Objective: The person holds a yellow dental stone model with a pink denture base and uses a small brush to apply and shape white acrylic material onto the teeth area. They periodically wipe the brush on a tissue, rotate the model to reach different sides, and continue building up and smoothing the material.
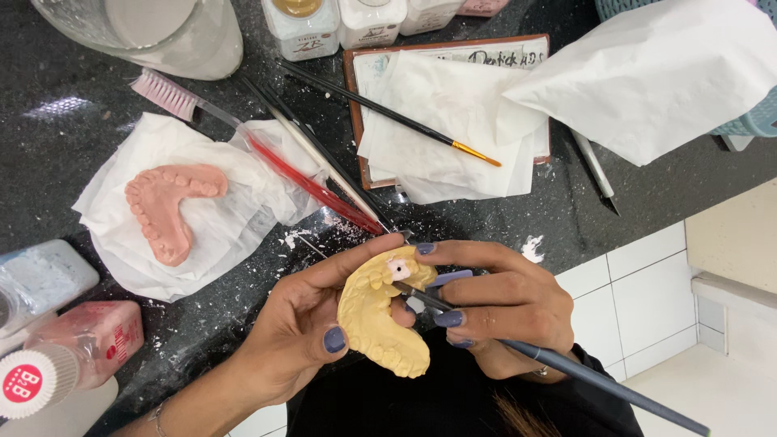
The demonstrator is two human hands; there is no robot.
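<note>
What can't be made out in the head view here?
- Brush tip: hidden where it meets the yellow dental cast, behind the right hand's fingers.
- Underside of the cast: covered by the left hand.
- Bottles along the top: cut off by the frame edge.
- Pink bottle at lower left: partly cut off and blurred.
- Tray: mostly under white tissues.

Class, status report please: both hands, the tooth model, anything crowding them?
Left hand grips yellow tooth model. Right hand holds thin brush, tip at model's white patch. Pink tooth model on tissue, apart.
</note>
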